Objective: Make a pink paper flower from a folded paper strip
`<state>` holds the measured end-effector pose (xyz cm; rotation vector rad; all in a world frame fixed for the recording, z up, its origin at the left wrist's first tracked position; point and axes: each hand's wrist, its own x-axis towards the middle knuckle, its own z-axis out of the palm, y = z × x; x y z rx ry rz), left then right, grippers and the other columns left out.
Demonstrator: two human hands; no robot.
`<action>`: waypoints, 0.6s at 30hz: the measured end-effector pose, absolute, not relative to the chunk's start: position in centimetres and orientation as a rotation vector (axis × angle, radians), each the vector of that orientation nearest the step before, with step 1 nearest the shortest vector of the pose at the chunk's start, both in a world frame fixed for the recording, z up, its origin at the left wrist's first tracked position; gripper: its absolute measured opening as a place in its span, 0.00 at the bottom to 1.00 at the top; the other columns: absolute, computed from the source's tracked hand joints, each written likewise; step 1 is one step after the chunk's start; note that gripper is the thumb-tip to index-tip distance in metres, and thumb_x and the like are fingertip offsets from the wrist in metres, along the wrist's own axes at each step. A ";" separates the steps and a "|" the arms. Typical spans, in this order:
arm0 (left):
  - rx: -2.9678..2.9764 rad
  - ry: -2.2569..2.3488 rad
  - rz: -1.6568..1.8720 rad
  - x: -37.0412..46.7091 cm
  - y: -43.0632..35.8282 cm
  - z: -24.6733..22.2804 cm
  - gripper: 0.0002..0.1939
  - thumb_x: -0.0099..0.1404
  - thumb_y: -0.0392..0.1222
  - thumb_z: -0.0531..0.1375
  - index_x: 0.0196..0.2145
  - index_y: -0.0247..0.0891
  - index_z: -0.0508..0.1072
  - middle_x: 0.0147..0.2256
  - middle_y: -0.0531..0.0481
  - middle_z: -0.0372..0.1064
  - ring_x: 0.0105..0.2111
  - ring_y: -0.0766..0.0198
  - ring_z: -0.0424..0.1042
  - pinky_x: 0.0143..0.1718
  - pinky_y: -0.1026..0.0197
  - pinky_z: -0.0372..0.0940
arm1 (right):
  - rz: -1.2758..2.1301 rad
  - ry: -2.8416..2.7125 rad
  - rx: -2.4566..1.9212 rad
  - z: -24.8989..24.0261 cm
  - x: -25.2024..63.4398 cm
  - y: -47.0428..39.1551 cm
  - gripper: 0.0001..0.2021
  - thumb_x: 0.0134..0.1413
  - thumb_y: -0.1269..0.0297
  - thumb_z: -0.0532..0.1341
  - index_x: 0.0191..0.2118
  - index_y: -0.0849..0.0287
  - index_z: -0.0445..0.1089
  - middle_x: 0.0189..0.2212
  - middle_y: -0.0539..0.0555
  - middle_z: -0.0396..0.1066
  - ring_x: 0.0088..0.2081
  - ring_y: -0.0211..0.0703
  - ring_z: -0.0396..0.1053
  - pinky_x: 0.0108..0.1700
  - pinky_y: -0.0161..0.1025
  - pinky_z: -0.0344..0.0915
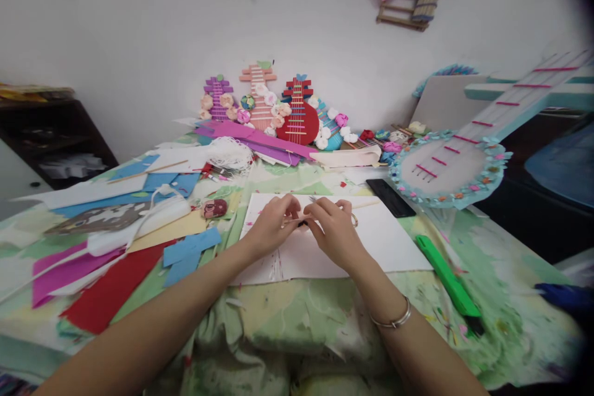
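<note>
Both hands meet above a white board (394,241) lying on the green patterned cloth (278,315). My left hand (273,223) is closed, its fingertips pinching a small, thin, pale piece. From the other side my right hand (335,230) pinches at the same piece, its fingers bent, with a bracelet on the wrist. The piece is too small to name, and a small dark spot shows just under it. Beside my right hand, partly hidden by it, are a ring-shaped handle (355,220) and a thin stick (366,205) on the board.
A green cutter (448,275) and a black flat object (390,197) lie right of the board. Coloured felt strips, a red one (116,288) among them, cover the left. Small decorated instruments (297,117) stand along the wall; a large one (445,167) leans at right.
</note>
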<state>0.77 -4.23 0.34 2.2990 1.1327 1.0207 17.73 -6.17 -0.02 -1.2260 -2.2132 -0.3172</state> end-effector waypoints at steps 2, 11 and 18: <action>2.255 1.143 1.041 0.8 -4.3 0.4 0.07 0.59 0.42 0.56 0.32 0.38 0.61 0.31 0.51 0.63 0.32 0.63 0.62 0.32 0.62 0.56 | -0.317 -2.232 -1.225 0.0 17.7 -6.2 0.08 0.58 0.69 0.51 0.36 0.55 0.66 0.39 0.54 0.65 0.33 0.38 0.61 0.41 0.40 0.45; 2.361 1.116 1.038 0.9 -4.3 0.3 0.05 0.59 0.40 0.56 0.31 0.38 0.61 0.31 0.51 0.63 0.33 0.62 0.61 0.34 0.60 0.56 | -0.296 -2.239 -1.256 -0.1 17.7 -6.3 0.09 0.56 0.73 0.51 0.36 0.55 0.67 0.39 0.54 0.61 0.32 0.39 0.60 0.39 0.40 0.48; 2.459 1.006 1.106 0.5 -4.5 0.8 0.06 0.59 0.43 0.57 0.30 0.38 0.63 0.30 0.51 0.65 0.34 0.62 0.62 0.37 0.60 0.57 | -0.216 -2.208 -1.240 0.0 17.7 -6.3 0.11 0.50 0.79 0.51 0.35 0.58 0.65 0.37 0.55 0.59 0.39 0.43 0.60 0.39 0.40 0.49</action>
